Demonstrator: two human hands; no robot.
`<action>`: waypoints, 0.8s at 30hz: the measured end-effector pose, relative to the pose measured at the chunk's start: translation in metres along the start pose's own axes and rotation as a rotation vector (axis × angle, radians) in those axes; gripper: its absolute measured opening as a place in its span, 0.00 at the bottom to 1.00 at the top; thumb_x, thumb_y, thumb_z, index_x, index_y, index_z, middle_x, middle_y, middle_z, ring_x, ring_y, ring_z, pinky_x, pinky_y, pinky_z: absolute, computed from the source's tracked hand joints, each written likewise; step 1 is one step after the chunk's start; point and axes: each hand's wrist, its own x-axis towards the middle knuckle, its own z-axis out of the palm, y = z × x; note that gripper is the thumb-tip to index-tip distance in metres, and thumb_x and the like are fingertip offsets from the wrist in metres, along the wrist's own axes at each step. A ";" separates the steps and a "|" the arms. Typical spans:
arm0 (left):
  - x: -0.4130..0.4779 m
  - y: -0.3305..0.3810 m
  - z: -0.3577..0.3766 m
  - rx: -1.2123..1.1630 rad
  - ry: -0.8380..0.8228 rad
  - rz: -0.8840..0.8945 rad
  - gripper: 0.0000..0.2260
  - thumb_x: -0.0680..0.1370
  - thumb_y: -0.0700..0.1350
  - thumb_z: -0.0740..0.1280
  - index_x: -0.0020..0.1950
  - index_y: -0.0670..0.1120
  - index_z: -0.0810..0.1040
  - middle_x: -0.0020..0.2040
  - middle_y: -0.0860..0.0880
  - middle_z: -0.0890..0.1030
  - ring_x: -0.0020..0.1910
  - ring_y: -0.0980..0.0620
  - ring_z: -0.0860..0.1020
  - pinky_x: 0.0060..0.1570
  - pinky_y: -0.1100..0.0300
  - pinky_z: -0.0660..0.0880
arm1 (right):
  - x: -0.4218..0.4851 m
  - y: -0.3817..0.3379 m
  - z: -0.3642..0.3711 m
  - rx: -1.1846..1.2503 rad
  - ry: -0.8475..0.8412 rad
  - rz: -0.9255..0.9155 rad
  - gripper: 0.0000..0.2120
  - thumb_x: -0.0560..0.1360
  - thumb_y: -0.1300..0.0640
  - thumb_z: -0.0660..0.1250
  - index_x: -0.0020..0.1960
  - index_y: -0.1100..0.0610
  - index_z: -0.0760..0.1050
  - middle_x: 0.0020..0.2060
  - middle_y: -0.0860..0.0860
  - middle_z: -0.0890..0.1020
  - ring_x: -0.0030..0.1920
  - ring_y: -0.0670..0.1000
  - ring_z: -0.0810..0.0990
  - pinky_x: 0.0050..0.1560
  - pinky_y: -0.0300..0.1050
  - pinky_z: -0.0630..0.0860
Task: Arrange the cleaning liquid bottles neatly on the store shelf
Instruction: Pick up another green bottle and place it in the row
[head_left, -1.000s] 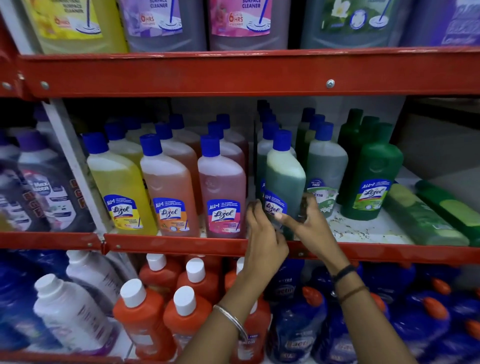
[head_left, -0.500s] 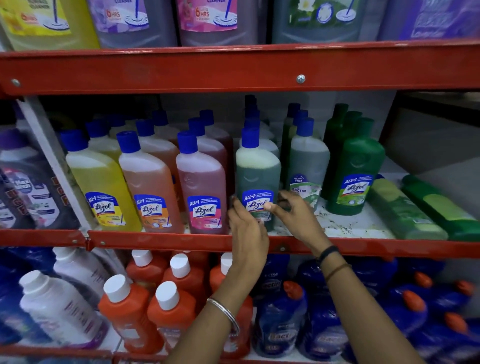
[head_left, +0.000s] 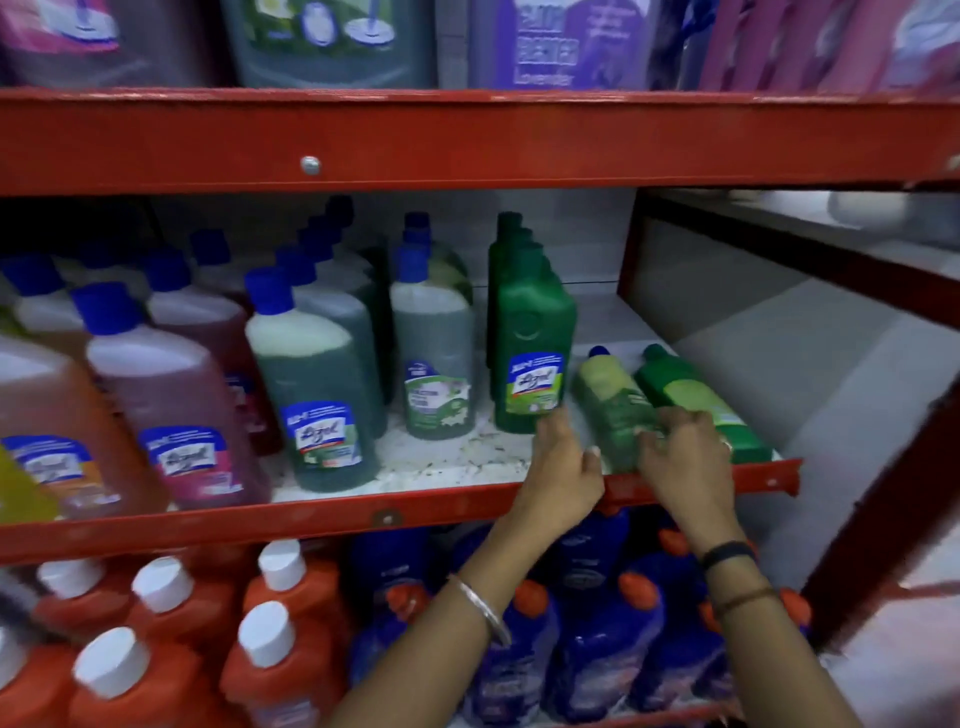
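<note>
our left hand (head_left: 563, 470) sits at the front lip of the middle shelf (head_left: 322, 522), fingers loosely curled, the fingertips up against the base of the upright dark green bottle (head_left: 532, 343); we cannot tell whether it grips the bottle or only touches it. our right hand (head_left: 683, 467) is just beside it, fingers bent down over the lower end of the lying pale green bottle (head_left: 610, 400). motion blur hides whether they have closed around it.

that bottle lies on its side, cap pointing to the back of the shelf, with a second lying green bottle (head_left: 691, 395) touching it on the right. to the left, upright bottles stand in rows: a grey-green one (head_left: 434, 364), a blue-capped green one (head_left: 311, 395), then a pink one (head_left: 171, 405).

we judge the step in hand to be picking up the fallen bottles at the right end, the upright rows looking already tidy. the next move calls for a firm hold round the pale green bottle, tipping it onto its base and setting it beside the dark green one, label forward, without knocking that neighbour.
</note>
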 end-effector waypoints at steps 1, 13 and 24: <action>0.012 0.007 0.010 -0.019 -0.062 -0.089 0.21 0.77 0.38 0.59 0.68 0.35 0.58 0.66 0.35 0.66 0.67 0.40 0.65 0.65 0.55 0.63 | 0.004 0.005 -0.002 -0.059 -0.044 0.013 0.17 0.74 0.56 0.63 0.57 0.67 0.73 0.54 0.69 0.76 0.54 0.69 0.75 0.56 0.57 0.71; 0.082 0.032 0.013 -0.436 -0.075 -0.603 0.24 0.74 0.46 0.69 0.64 0.36 0.68 0.55 0.44 0.76 0.53 0.47 0.74 0.48 0.57 0.73 | 0.053 0.003 -0.018 0.001 -0.298 0.034 0.15 0.77 0.53 0.59 0.51 0.66 0.73 0.52 0.65 0.78 0.53 0.64 0.77 0.47 0.48 0.70; 0.054 0.034 -0.006 -0.534 -0.165 -0.443 0.11 0.74 0.42 0.69 0.54 0.39 0.76 0.47 0.46 0.81 0.42 0.54 0.78 0.38 0.68 0.77 | 0.053 0.006 -0.047 0.877 -0.416 0.204 0.15 0.68 0.56 0.74 0.49 0.65 0.80 0.41 0.58 0.85 0.39 0.54 0.85 0.40 0.46 0.82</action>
